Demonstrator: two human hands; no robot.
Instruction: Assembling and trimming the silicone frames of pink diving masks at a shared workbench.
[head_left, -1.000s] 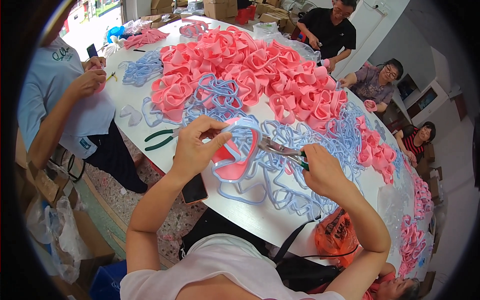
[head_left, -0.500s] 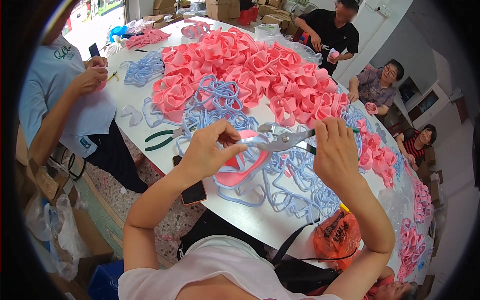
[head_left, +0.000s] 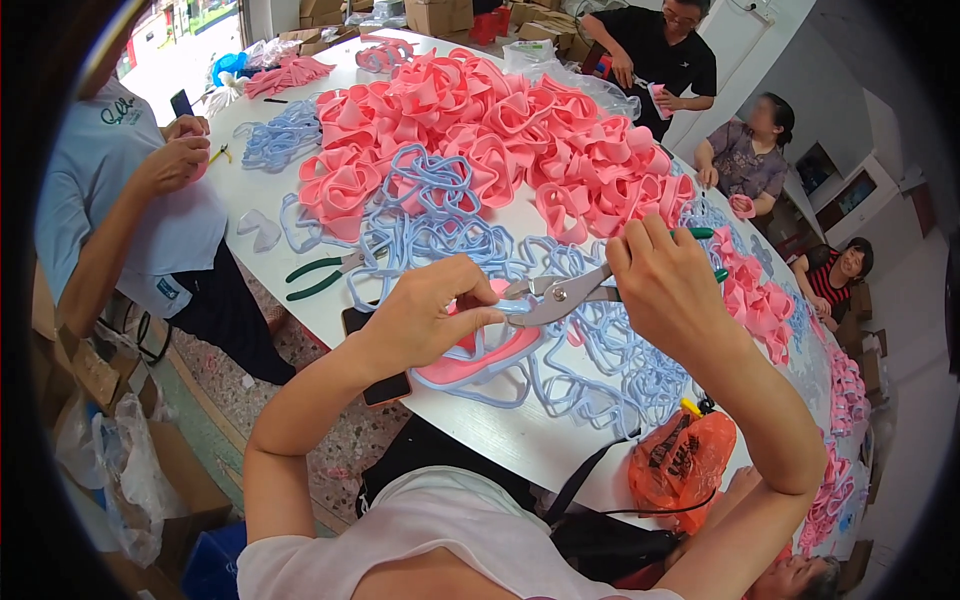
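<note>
— Loop (head_left: 505, 312) of pale blue plastic strip, pinched in the left hand (head_left: 425, 315) and held just above the bench (head_left: 520, 450) near its front edge: what stage is this?

— The trimming cut, it appears. The right hand (head_left: 665, 285) is clenched round the green grips of the pliers (head_left: 565, 292), whose nose meets the loop at the left fingertips.

— What would the next move call for?

— Probably a firm squeeze, with the left hand holding the strip steady so the nose does not slip.

— And the loop itself?

— Thin, bendy, light blue. It lies over a pink piece (head_left: 470, 355), and similar blue strips (head_left: 600, 370) lie tangled just beyond.

— Around that?

— A large pink heap (head_left: 500, 120) fills mid-bench. Spare green-handled pliers (head_left: 325, 275) lie at the left, and an orange bag (head_left: 680, 465) hangs at the near edge. Other people work along the sides.
</note>
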